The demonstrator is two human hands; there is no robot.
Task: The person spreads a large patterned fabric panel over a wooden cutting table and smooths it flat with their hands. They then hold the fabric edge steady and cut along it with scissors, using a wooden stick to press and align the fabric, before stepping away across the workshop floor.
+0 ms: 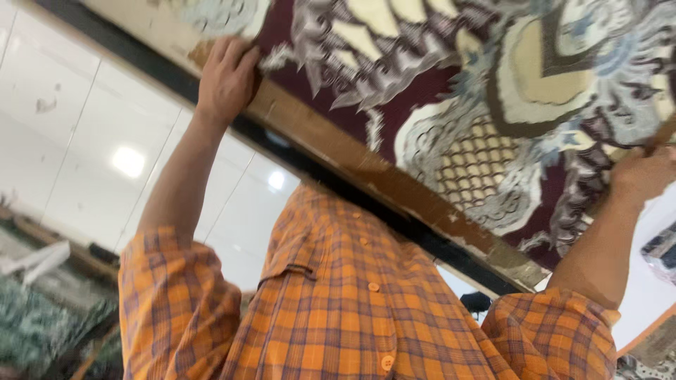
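The wooden frame (394, 176), with a maroon patterned cloth (451, 91) stretched over it, is held slanting in front of the orange checked shirt (338, 309), above the white tiled floor (77, 141). The left hand (227, 77) and right hand (644, 176) are set wide apart, evidently for balance. Fingers (243, 60) of both are closed on the frame's edge.

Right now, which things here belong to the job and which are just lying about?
In hand:
- wooden frame
- maroon patterned cloth on it
- co-worker's hand gripping the frame, other hand at its far edge

Lying about:
- green patterned fabric, lower left
- white scrap beside it
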